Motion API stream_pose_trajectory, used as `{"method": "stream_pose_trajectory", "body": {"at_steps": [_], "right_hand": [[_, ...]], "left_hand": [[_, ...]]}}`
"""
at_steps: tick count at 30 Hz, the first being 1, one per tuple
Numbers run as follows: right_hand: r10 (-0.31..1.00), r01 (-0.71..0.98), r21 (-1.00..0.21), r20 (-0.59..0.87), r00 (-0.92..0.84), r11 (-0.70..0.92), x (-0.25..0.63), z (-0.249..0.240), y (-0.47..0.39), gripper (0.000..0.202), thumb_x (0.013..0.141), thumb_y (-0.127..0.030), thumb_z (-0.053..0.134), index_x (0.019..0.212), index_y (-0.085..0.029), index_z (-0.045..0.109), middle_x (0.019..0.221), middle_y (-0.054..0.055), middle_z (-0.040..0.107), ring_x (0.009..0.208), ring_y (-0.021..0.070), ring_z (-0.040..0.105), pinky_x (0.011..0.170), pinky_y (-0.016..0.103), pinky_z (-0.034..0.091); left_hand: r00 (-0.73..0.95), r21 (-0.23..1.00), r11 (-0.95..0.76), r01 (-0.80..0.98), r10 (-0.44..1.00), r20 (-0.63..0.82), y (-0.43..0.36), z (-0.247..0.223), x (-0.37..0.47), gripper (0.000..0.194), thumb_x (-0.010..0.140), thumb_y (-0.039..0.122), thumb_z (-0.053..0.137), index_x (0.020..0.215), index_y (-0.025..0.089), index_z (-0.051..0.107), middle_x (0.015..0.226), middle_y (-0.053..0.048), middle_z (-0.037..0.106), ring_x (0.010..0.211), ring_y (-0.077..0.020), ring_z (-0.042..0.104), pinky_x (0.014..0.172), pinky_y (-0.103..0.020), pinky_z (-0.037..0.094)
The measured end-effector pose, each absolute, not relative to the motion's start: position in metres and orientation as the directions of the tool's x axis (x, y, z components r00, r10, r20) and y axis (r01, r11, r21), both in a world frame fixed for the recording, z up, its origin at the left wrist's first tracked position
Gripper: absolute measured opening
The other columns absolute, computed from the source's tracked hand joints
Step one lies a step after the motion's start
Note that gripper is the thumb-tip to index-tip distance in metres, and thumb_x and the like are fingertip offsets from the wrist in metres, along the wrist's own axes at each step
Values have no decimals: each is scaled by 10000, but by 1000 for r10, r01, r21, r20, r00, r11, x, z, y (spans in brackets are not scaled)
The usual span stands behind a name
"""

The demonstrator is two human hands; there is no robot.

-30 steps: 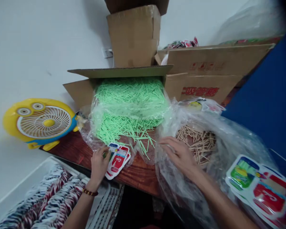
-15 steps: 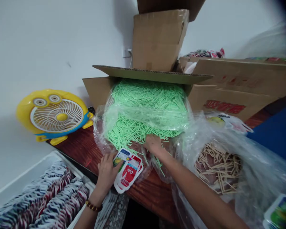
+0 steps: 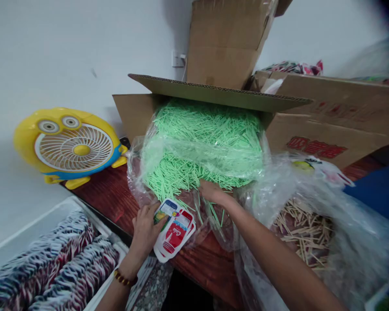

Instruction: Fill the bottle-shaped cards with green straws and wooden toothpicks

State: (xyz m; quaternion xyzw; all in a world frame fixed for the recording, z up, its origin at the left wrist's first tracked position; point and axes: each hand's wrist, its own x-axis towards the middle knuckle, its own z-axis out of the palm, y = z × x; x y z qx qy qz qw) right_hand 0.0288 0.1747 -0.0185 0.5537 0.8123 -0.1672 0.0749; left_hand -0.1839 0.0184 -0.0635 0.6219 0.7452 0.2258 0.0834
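My left hand [image 3: 146, 224] is closed on a small fanned stack of printed cards with rounded corners [image 3: 178, 231], gripped at its left edge with the thumb on top. The front card is red and white and reads "Cola"; a blue-topped one shows beside it. My right hand [image 3: 210, 191] rests at the front edge of a heap of thin green sticks [image 3: 207, 125], its fingers curled down among them. What those fingertips hold, if anything, is hidden. The heap lies in a clear plastic bag [image 3: 201, 155] inside an open cardboard box [image 3: 220, 93] on its side.
A yellow fan [image 3: 81, 150] stands left on the dark red table [image 3: 106, 196]. Below it, a white bin [image 3: 52, 218] holds rows of packed cards. Pale sticks [image 3: 306, 233] lie in clear plastic at right. More cardboard boxes [image 3: 227, 47] stand behind.
The view has shifted slightly. My left hand still grips the cards, and my right hand stays at the front of the green sticks with little visible movement.
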Motion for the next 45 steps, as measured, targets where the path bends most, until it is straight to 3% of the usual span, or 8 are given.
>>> {"method": "stream_pose_trajectory", "body": {"at_steps": [6,12,19,23,29,38,42,45], "right_hand": [[860,890,-218,-245,-447,401,65,-10,176,296,977,-250,304,1128,-138,532,1032,109,671,910,191,634,728,245,433],[836,880,-96,-278,-473,465,108,-14,155,241,910,-149,403,1085,-144,568,984,138,677,882,239,644,701,287,419],[799,828,5,-265,-539,561,106,-21,136,288,876,-64,405,1083,-122,597,1088,164,624,1032,269,581,832,342,417],[791,809,44,-248,-560,586,100,-15,130,306,876,-93,403,1099,-119,612,1158,180,590,1095,308,532,910,431,376],[768,797,35,-297,-567,603,96,-7,124,351,773,-204,601,1105,-91,611,1136,192,621,1081,342,549,911,458,378],[818,884,-104,-341,-462,456,84,-23,130,221,911,-113,462,1073,-95,611,1079,144,656,1025,248,610,898,427,444],[853,913,-264,-346,-391,312,99,-33,137,203,925,-279,554,1045,-123,605,1004,62,645,900,182,628,810,377,516],[891,879,-435,-297,-344,195,113,-38,140,156,921,-257,555,941,-114,613,897,41,651,803,152,630,749,329,524]], "left_hand": [[-219,422,142,895,966,139,19,-63,-183,390,858,404,547,1205,228,586,1075,-89,590,1048,-302,528,836,-431,410],[-217,415,152,897,970,112,18,-57,-181,407,873,409,522,1221,207,576,1071,-102,582,1051,-311,521,831,-440,402],[-201,421,140,896,974,104,19,-59,-183,396,873,425,514,1210,227,578,1118,-101,585,1073,-308,514,832,-431,394],[-192,422,130,897,976,108,20,-61,-184,391,871,423,512,1197,217,583,1118,-108,590,1081,-311,515,835,-431,395],[-192,424,127,897,975,113,21,-62,-185,426,859,456,512,1217,234,579,1105,-99,593,1076,-309,529,842,-429,408],[-237,486,147,861,963,129,26,-60,-183,361,826,425,532,1113,214,590,1117,-95,614,1109,-308,530,881,-437,412],[-236,540,103,835,954,183,26,-62,-184,325,810,407,529,1060,204,569,1097,-95,625,1096,-312,544,895,-455,401],[-260,579,101,809,945,198,26,-59,-186,276,796,381,539,997,197,581,1034,-90,653,1028,-304,583,877,-444,412]]}}
